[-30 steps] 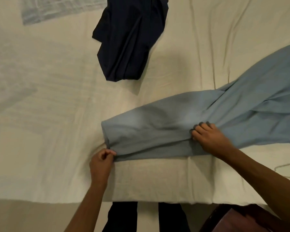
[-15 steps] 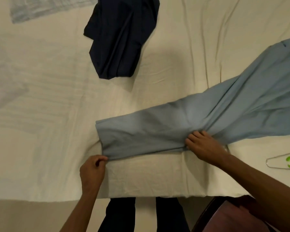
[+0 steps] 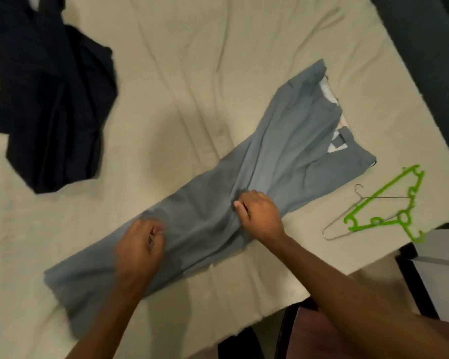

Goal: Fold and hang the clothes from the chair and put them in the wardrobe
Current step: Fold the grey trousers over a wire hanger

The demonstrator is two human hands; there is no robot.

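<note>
Currently, my left hand has its fingers curled inward over the grey-blue trousers, at the lower part of the legs; the frame is blurred there, so I cannot tell whether fabric is pinched or only pressed. My right hand sits further up the same garment, near the middle of its length, with the knuckles raised and the fingers bent down into the cloth. A bunch of creases converges under this hand, and the fingers appear to grip a fold of the fabric.

The trousers lie flat and stretched diagonally on the bed, hem end toward the lower left, waistband toward the upper right. The waistband is open, and a pale lining shows inside it. Both legs lie together as one long strip.

Just beside the waistband end, on the right side of the bed, I see a green plastic hanger with a thin metal wire hanger lying partly beneath it. Both rest on the sheet, apart from the trousers.

Well apart, at the upper left of the bed, a dark navy garment lies crumpled in a loose heap.

The sheet is cream and creased. At the lower right, past the bed edge, a dark reddish chair is partly visible.
</note>
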